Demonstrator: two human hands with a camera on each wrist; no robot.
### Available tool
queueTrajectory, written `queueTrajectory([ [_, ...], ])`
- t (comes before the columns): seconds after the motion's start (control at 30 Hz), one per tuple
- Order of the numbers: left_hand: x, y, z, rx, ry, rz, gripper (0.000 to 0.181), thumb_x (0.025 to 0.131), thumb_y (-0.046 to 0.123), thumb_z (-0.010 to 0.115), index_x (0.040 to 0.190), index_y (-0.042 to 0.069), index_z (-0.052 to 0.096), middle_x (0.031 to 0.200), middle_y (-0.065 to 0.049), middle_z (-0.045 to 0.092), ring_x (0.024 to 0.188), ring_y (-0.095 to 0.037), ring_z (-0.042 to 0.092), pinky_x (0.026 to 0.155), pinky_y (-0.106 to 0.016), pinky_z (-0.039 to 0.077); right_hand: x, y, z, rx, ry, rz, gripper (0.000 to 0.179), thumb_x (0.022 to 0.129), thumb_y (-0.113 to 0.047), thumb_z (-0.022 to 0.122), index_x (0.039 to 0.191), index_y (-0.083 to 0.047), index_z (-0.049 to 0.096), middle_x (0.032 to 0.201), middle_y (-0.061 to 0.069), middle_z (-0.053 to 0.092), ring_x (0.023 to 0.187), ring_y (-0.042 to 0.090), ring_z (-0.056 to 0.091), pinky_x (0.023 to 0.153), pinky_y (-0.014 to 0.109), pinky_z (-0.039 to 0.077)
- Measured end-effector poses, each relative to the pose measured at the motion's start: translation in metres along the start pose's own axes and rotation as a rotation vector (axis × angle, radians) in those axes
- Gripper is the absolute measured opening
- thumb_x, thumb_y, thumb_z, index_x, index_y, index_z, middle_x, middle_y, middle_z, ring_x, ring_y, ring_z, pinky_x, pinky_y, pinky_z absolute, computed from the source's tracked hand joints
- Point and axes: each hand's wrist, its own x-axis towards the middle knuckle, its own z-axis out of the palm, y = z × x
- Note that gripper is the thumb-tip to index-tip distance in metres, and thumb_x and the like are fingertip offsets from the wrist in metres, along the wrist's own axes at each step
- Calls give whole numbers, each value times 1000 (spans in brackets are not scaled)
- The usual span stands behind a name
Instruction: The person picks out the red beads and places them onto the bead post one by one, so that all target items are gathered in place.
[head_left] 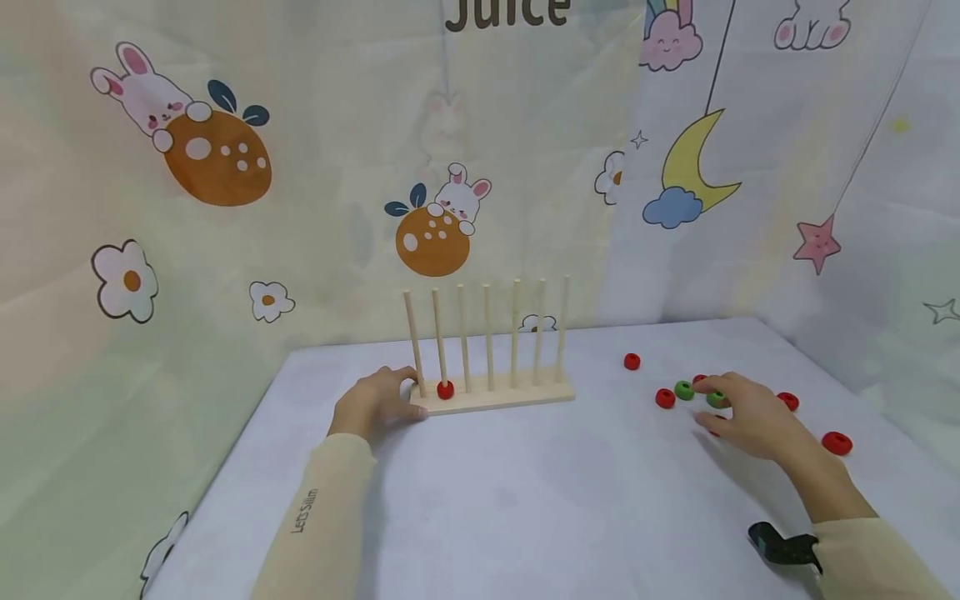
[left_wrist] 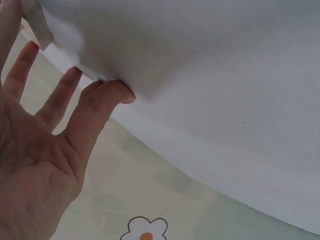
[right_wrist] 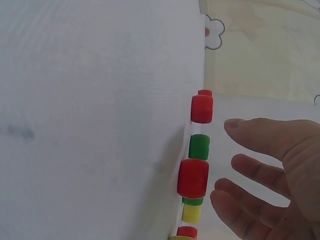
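The left hand (head_left: 375,405) pinched the near end of the peg rack (head_left: 498,400), thumb along the front edge of its base and fingers behind, with the rest of the rack stretching off to the right of that grip. The right hand (head_left: 757,418) held nothing that showed: its thumb and fingers stood apart above the loose beads. A green bead (head_left: 684,390) sat just left of its fingertips, beside a red bead (head_left: 665,398), and another green bead (head_left: 717,400) lay under them; two more reds lay to the right of the hand. The right wrist view also showed a yellow bead (right_wrist: 191,213). One threaded red bead (head_left: 446,390) sat low on the second of the pegs (head_left: 488,333) from the left hand. The beads looked small, light and hard, with a smooth finish likely to slip or roll if nudged; a thumb-and-fingertip pinch on opposite sides of the rounded wall, leaving the hole clear, seemed the surest hold. The rack looked like bare wood, stiff and fairly light, so it probably slid easily; the base end was the sound place to brace it, while the thin pegs seemed poor handles.
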Motion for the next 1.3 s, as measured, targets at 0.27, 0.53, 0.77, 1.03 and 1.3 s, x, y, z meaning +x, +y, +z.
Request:
queueTrajectory([
  [0.27,-6,5,-3,-12,9,-28,75,85,46,82,150,30,50,151,-19,46,133,-47,50,98,-68,46,-4,2,1,7,-58,28,54,86,-25,82,131,-1,62,129,33,58,106,47,60,79,58,60],
  [0.53,-7,3,-2,-34,5,-41,78,85,47,82,153,30,48,156,-21,43,137,-49,47,103,-69,42,-3,0,0,26,-123,75,57,86,-21,82,134,1,60,132,34,55,107,47,60,78,54,61],
  [0.77,-2,1,0,-35,8,-49,78,84,48,83,152,32,48,154,-19,45,136,-47,48,103,-69,43,1,1,2,41,-195,33,47,85,-12,81,127,0,64,122,24,65,100,38,66,77,48,62],
  [1.03,1,4,1,-27,9,-51,77,84,48,83,151,33,49,152,-18,47,133,-47,49,102,-69,43,1,-3,3,-1,-182,-24,34,89,-18,79,118,-4,69,101,5,70,93,25,64,79,46,61],
  [1.3,1,3,-1,-30,-6,-54,78,83,49,83,152,34,48,152,-18,45,134,-46,49,102,-69,43,3,-9,4,10,-153,-58,28,93,-18,74,118,-7,70,105,7,70,94,25,62,77,44,60],
])
